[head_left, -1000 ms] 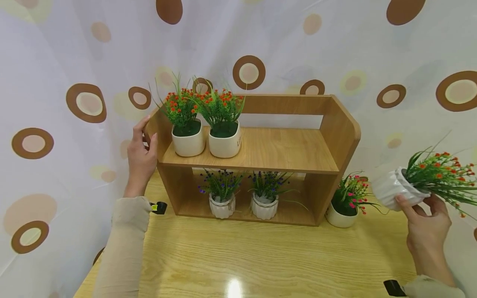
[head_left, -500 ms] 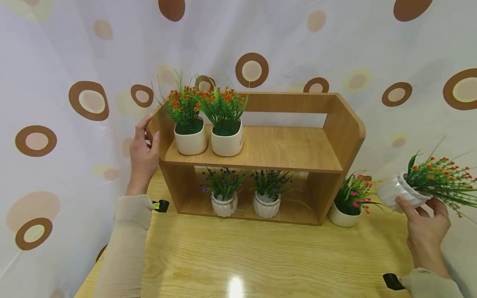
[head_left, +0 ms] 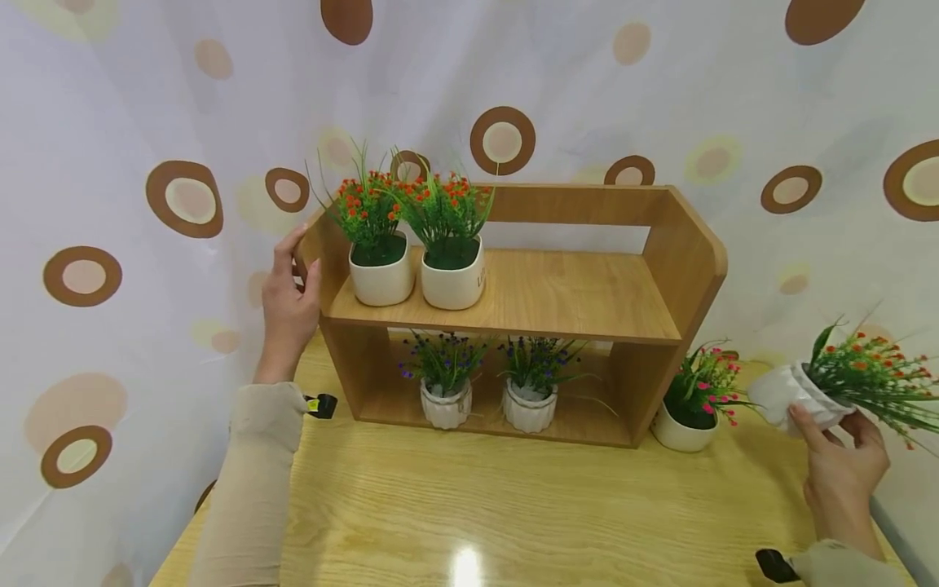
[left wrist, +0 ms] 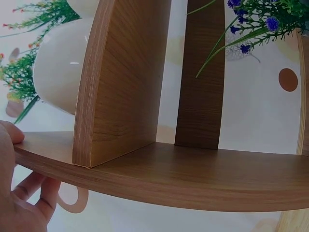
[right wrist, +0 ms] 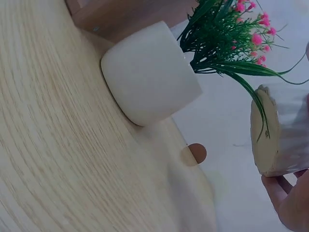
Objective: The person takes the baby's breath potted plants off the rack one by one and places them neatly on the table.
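My left hand (head_left: 290, 303) grips the left side panel of a two-tier wooden shelf (head_left: 572, 285); in the left wrist view the thumb (left wrist: 11, 130) and fingers lie on opposite faces of the board. At the right, my right hand (head_left: 844, 465) holds a white ribbed pot (head_left: 792, 395) with orange flowers (head_left: 873, 359). That pot is tilted, its flowers pointing right, and hangs above the table. The right wrist view shows its pale underside (right wrist: 264, 133). Just left of it, a cream pot with pink flowers (head_left: 685, 424) stands on the table beside the shelf.
Two cream pots with orange-red flowers, a left one (head_left: 381, 273) and a right one (head_left: 452, 277), stand on the upper tier's left part. Below are two white pots with blue-purple flowers, left (head_left: 446, 405) and right (head_left: 530, 408). A patterned curtain (head_left: 440, 73) hangs behind the table (head_left: 469, 497).
The view has shifted slightly, so the shelf appears a little further right. The held pot is slightly lower in view. Both hands keep their hold.
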### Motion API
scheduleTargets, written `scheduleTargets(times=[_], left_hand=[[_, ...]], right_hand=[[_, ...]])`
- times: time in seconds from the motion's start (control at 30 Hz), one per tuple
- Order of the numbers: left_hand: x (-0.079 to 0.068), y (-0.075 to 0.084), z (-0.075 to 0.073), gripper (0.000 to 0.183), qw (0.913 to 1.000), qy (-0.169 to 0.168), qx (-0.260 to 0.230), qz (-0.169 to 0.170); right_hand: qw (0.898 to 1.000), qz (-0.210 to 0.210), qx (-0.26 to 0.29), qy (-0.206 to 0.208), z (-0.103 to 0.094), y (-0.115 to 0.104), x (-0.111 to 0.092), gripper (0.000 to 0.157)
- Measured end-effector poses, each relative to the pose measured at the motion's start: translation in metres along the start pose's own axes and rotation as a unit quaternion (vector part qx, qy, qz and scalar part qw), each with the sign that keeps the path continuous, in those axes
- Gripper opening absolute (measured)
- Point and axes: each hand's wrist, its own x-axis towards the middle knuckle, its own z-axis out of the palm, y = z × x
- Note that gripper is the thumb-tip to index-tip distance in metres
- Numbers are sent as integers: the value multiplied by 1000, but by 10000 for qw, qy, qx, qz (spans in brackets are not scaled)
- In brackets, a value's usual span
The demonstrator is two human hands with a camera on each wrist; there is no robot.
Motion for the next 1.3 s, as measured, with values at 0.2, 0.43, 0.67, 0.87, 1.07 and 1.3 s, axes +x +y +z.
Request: scheduleTargets(times=[0.2,0.43,0.67,0.87,1.07,1.3], left_hand=[[0,-1,0,50,10000,11,26,27],[1,-1,0,51,10000,-27,16,39],[1,-1,0,51,10000,-17,69,14],[0,-1,1,51,10000,-31,79,-31],[-2,-2,1,51,9999,-38,51,-78],[-1,-1,1,50,10000,14,22,22]], right_hand=[[9985,341,426,-12,-7,5,5,55],[9981,549,-256,62,-12,14,12,61],[9929,655,-996,21,-16,21,16,63],[9877,805,-1338,36,-17,23,15,73],[9887,1052,-1066,70,-20,27,17,81],[9839,1234,-1291,111,-20,31,21,96]])
